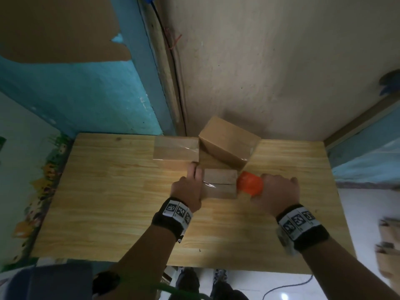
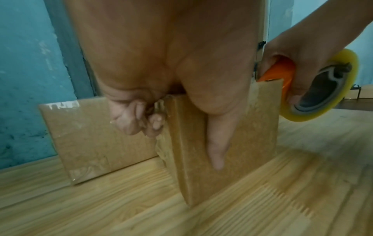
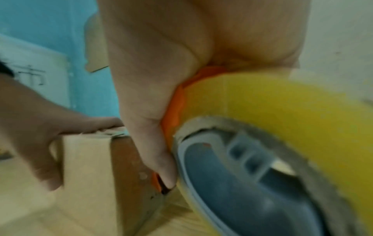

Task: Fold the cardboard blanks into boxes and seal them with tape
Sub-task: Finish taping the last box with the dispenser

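Observation:
A small cardboard box [image 1: 219, 184] stands on the wooden table [image 1: 108, 202], its top seam showing and clear tape [image 1: 208, 185] shining at its left end. My left hand [image 1: 192, 182] grips that left end. In the left wrist view its thumb [image 2: 218, 143] lies down the box [image 2: 254, 135] face while the fingers [image 2: 139, 118] curl on the other side. My right hand [image 1: 277, 191] grips an orange tape dispenser [image 1: 250, 183] against the box's right end. The dispenser carries a yellowish tape roll [image 3: 272, 103], which is close beside the box [image 3: 84, 167].
Two taped boxes stand behind: a flat one [image 1: 175, 151] at the left hand's far side, and a tilted one [image 1: 229, 141] against the back wall. Cardboard pieces [image 1: 389, 245] lie beyond the table's right edge. A cable [image 1: 287, 286] runs over the floor below.

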Tool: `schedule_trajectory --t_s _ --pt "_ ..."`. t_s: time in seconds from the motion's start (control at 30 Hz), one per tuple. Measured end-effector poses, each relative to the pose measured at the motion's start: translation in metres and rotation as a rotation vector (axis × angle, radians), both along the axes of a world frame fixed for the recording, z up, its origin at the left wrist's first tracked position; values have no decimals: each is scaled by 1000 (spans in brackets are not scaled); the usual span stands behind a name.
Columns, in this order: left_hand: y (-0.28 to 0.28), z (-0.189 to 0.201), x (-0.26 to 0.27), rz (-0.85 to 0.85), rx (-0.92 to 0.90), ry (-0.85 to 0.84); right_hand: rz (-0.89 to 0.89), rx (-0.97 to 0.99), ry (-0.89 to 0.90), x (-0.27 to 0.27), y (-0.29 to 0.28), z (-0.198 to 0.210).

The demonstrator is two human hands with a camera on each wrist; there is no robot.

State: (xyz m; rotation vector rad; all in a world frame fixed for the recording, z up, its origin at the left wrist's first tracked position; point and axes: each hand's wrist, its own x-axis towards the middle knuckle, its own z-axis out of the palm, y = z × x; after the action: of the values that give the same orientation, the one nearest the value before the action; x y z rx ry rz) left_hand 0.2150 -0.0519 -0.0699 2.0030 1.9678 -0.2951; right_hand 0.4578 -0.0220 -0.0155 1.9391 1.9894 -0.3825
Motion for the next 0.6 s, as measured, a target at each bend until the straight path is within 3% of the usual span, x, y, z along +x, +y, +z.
schedule_trajectory --t_s 0.13,0.3,0.6 --pt "-7 15 3 30 -7 -33 -230 21 274 15 -4 11" --pt "-16 29 6 44 -126 27 -312 95 467 19 -14 21" --pt "-40 29 14 79 -108 116 -386 170 525 26 -22 17"
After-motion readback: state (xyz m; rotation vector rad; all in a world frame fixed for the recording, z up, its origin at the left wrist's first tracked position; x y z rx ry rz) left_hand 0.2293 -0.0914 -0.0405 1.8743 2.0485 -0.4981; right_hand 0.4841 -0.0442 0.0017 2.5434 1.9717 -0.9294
